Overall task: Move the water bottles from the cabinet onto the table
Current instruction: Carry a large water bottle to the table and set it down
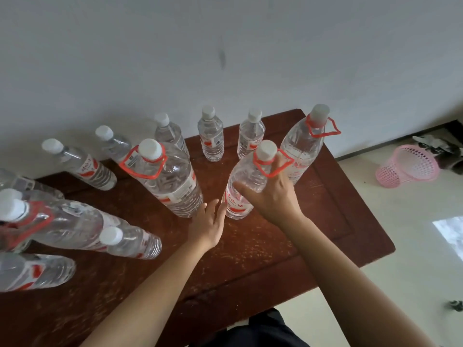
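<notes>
The right hand (273, 194) reaches in from the lower right, forearm stretched over the table (275, 249). It holds a big bottle (244, 181) that stands upright near the table's middle. One finger hooks up through the red loop (285, 162) at the neck and the thumb lies across the clear shoulder. The other fingers are hidden behind the hand.

The left hand (210, 221) is released, palm turned inward and fingers straight and close together. Its tips point at the gap between this bottle's base and a second big bottle (172, 184) just to the left. I cannot tell whether the fingertips touch either one.

A third big bottle (303, 149) stands behind the right hand, near the table's far right corner. Small bottles (210, 139) stand in a row along the side by the wall (225, 46), and more bottles (75, 221) crowd the left side. A pink basket (408, 166) sits on the floor (400, 234) at right.
</notes>
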